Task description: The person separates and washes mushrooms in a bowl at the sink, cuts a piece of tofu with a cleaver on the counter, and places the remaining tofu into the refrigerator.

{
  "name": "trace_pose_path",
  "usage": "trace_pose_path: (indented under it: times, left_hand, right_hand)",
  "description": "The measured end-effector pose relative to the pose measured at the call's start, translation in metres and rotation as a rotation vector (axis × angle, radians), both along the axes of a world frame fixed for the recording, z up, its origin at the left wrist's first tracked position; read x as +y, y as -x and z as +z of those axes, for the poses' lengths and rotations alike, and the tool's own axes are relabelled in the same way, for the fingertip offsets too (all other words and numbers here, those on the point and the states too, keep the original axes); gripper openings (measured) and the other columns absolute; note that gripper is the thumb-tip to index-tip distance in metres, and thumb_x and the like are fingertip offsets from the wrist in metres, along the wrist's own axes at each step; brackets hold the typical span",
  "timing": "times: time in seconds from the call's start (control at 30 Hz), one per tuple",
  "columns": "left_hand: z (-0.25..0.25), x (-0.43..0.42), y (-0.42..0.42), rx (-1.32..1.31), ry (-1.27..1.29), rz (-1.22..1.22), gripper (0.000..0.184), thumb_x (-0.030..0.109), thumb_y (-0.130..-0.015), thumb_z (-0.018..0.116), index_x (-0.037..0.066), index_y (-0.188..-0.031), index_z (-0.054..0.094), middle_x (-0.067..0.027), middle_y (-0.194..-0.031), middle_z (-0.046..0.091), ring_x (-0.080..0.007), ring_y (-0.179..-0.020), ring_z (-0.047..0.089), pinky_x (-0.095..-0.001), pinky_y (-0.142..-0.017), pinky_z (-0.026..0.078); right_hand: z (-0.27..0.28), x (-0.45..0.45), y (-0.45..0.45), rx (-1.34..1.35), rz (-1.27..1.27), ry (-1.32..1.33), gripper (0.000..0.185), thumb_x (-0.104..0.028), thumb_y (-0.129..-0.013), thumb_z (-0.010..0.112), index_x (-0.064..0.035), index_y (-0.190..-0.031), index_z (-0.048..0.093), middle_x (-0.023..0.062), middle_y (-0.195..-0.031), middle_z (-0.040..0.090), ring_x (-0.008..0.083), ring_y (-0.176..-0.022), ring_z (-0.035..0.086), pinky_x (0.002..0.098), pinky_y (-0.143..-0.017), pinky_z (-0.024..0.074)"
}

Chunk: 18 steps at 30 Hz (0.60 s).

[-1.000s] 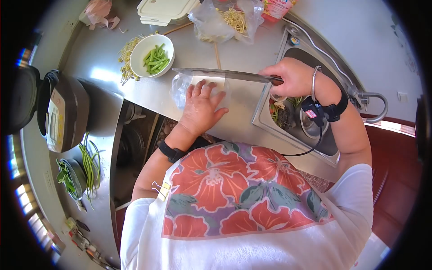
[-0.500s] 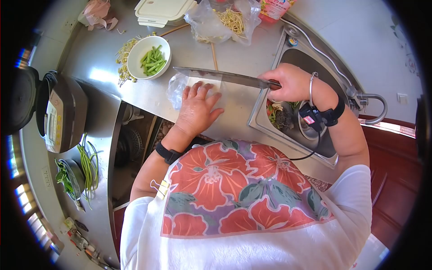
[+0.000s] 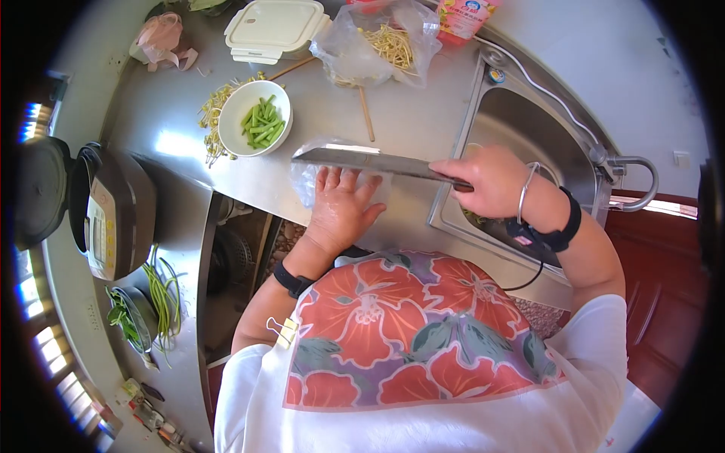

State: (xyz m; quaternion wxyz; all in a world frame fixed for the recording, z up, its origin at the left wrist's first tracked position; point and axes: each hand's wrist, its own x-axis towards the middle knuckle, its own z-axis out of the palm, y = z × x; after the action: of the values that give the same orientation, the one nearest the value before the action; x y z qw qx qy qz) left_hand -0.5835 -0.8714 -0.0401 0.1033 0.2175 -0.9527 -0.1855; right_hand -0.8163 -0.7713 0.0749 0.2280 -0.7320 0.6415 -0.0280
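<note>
My right hand (image 3: 487, 181) grips the handle of a large knife (image 3: 362, 160), whose long blade points left. Under the blade and just beyond it lies a white block (image 3: 353, 149), mostly hidden, on a clear plastic bag (image 3: 306, 185). My left hand (image 3: 340, 211) rests over the near side of the block and bag, fingers spread, their tips close to the blade. Left of the knife tip stands a white bowl (image 3: 234, 121) with cut green stems (image 3: 263, 123).
Sprouts (image 3: 211, 121) lie beside the bowl. Behind are a lidded container (image 3: 273, 29), a plastic bag of sprouts (image 3: 389, 49) and a stick (image 3: 367, 113). The sink (image 3: 529, 113) is right, an open rice cooker (image 3: 121, 211) left.
The view has shifted slightly, so things sit lower. The knife blade has moved toward me across the white block, showing a strip of it beyond the blade. My left hand stays spread.
</note>
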Motion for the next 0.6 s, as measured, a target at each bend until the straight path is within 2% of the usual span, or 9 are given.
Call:
trace_pose_path:
  times: [0.07,0.23,0.33,0.5,0.6]
  left_hand:
    - [0.0,-0.002,0.001,0.042,0.017,-0.012,0.046,0.034,-0.073,0.066,0.015,-0.114,0.056,-0.0136,-0.122,0.046,-0.0368,-0.118,0.038,-0.0551,-0.098,0.026]
    - [0.002,-0.008,0.005,-0.053,-0.061,0.001,0.049,0.035,-0.074,0.066,0.012,-0.116,0.055,-0.0178,-0.118,0.05,-0.0388,-0.116,0.042,-0.0538,-0.099,0.026]
    - [-0.001,-0.012,0.006,-0.032,-0.06,-0.005,0.048,0.035,-0.074,0.066,0.012,-0.115,0.056,-0.0197,-0.117,0.05,-0.0404,-0.114,0.042,-0.0537,-0.099,0.026]
    - [-0.002,-0.012,0.005,-0.046,-0.032,-0.006,0.048,0.035,-0.073,0.067,0.012,-0.113,0.058,-0.0213,-0.117,0.049,-0.0425,-0.115,0.04,-0.0541,-0.099,0.026]
    - [0.002,-0.012,0.006,-0.045,-0.006,-0.003,0.044,0.032,-0.074,0.068,0.007,-0.11,0.059,-0.0191,-0.117,0.049,-0.041,-0.112,0.042,-0.0512,-0.096,0.031]
  right_hand:
    - [0.003,0.001,-0.002,0.015,0.009,-0.017,0.039,-0.015,-0.066,0.06,-0.0103,-0.105,0.06,0.014,-0.066,0.06,0.0343,-0.062,0.058,0.0437,-0.057,0.0452]
    - [0.004,0.0,0.001,0.075,0.019,-0.08,0.041,-0.015,-0.067,0.061,-0.0099,-0.107,0.058,0.0135,-0.068,0.061,0.0336,-0.064,0.059,0.0433,-0.057,0.0457]
    - [0.006,0.001,0.004,0.014,0.012,-0.061,0.039,-0.011,-0.066,0.06,-0.0095,-0.105,0.061,0.0121,-0.074,0.063,0.0308,-0.066,0.06,0.0409,-0.06,0.0471]
    - [0.0,0.002,0.008,-0.053,-0.018,-0.073,0.036,-0.015,-0.067,0.061,-0.0104,-0.103,0.061,0.0134,-0.069,0.062,0.0332,-0.064,0.059,0.0431,-0.059,0.046]
    - [0.001,-0.001,0.009,-0.036,-0.027,-0.102,0.036,-0.017,-0.067,0.061,-0.0112,-0.102,0.061,0.0139,-0.067,0.061,0.0342,-0.063,0.059,0.0444,-0.058,0.0454]
